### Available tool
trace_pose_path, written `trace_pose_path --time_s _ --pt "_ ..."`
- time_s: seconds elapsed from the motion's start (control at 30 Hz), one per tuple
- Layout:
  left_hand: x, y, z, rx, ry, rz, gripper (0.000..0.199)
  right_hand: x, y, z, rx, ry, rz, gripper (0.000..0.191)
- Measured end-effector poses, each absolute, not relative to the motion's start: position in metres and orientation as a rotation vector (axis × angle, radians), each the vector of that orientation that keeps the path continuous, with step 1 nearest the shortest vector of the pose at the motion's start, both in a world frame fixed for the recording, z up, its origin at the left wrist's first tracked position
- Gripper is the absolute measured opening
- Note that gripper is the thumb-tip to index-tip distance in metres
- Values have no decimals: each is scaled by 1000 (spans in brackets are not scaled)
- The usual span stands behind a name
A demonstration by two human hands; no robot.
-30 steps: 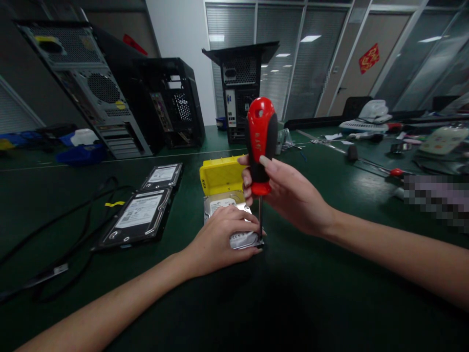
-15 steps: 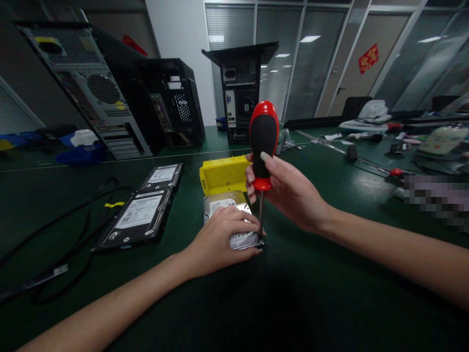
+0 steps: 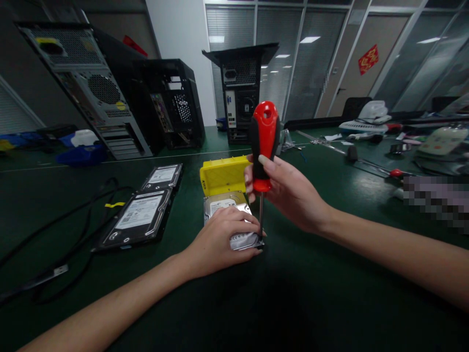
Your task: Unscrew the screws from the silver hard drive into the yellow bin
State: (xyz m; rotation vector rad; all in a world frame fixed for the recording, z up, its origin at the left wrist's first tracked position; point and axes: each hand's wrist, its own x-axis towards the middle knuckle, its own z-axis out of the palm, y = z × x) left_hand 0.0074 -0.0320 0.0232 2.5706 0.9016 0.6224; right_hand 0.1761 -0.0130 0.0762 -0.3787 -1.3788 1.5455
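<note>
And here the right hand [image 3: 293,190] is holding a red-and-black screwdriver [image 3: 266,132] almost upright, its grip wrapping the lower handle, thumb lying along the front. The shaft is running straight down to the near right corner of a silver hard drive [image 3: 244,239], which is lying flat on the green worktop [image 3: 311,293] right in front of the person. The tip is sitting at that corner, though it is hard to tell at this size whether it is seated in a screw.

Over on the other side, the left hand [image 3: 220,239] is clasping the drive, its grip firm across the top, fingers spreading over the label and thumb bracing by the near edge. Just beyond the drive, a yellow plastic bin [image 3: 223,177] is standing, partly hidden by the right hand's fingers.

Out to the left, two dark hard drives [image 3: 141,210] are lying end to end, with a black cable [image 3: 86,220] curling beside them. At the back, three computer cases [image 3: 242,98] are standing on the worktop.
</note>
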Motion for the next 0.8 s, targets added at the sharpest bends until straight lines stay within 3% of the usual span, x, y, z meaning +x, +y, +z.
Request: trace_pose_path --time_s 0.5,0.8 --pt "7 -33 24 2565 908 618 24 176 -16 77 -349 -1382 1532 17" --pt "7 -33 24 2567 919 604 25 175 -17 78 -346 -1432 1517 26"
